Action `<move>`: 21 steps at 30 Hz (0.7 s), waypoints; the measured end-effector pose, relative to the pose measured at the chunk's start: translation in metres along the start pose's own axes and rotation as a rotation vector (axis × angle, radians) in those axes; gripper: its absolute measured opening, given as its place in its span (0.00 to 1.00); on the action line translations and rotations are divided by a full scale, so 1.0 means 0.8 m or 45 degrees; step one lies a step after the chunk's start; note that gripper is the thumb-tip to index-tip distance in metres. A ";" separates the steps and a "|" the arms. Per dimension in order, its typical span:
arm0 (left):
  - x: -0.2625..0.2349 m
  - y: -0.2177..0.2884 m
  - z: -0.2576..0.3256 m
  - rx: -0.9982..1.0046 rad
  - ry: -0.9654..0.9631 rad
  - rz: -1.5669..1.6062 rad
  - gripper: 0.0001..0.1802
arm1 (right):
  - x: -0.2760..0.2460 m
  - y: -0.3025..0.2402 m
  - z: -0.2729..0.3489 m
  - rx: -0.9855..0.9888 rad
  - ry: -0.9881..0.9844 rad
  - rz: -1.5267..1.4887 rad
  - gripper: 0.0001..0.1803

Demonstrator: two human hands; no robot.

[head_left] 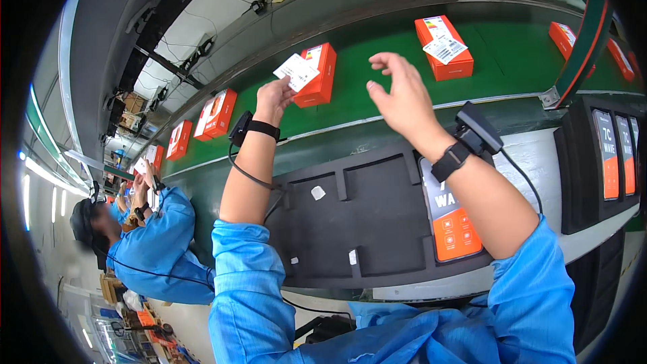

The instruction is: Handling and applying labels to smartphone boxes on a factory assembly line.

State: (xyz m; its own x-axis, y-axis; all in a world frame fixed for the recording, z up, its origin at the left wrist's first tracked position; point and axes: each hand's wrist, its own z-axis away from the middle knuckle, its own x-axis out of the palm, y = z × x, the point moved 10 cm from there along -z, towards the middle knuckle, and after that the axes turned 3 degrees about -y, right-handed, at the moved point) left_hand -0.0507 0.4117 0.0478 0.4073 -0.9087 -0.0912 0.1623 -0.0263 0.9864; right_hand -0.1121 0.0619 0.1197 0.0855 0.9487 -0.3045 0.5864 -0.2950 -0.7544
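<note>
My left hand (pixel 273 101) pinches the lower edge of a white printed paper slip (pixel 295 73). The slip lies over the top of an orange box (pixel 325 75) on the green conveyor belt and juts past its left side; whether it touches the box I cannot tell. My right hand (pixel 403 98) hovers over the belt with fingers apart and nothing in it. It is between that box and a second orange box (pixel 455 69) to the right, which has a similar slip (pixel 445 49) on top. Black devices are strapped to both my wrists.
A black compartment tray (pixel 317 229) stands before me, holding one flat grey-and-orange phone-shaped piece (pixel 457 234) at its right. More black trays (pixel 578 162) are stacked at right. Other orange boxes (pixel 216 114) line the belt. A green post (pixel 585 44) rises at right; a co-worker (pixel 151 243) works at left.
</note>
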 end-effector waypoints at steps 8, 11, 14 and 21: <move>0.074 0.094 0.148 0.770 0.028 -0.242 0.14 | 0.014 0.013 0.013 -0.029 0.009 0.163 0.20; 0.211 0.147 0.385 0.841 -0.887 -0.308 0.14 | 0.016 0.021 0.010 -0.050 -0.008 0.149 0.19; 0.227 0.195 0.591 1.568 -1.476 -0.110 0.14 | 0.025 0.004 0.006 -0.085 -0.085 0.104 0.17; 0.193 0.197 0.675 1.787 -0.921 0.273 0.11 | -0.008 -0.062 -0.006 -0.179 -0.110 -0.118 0.11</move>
State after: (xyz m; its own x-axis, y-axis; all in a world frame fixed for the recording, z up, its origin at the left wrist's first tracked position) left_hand -0.4478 0.0420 0.2630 -0.2477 -0.9327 -0.2623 -0.9262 0.1485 0.3467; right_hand -0.1378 0.0707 0.1618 -0.0396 0.9560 -0.2908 0.6958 -0.1825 -0.6947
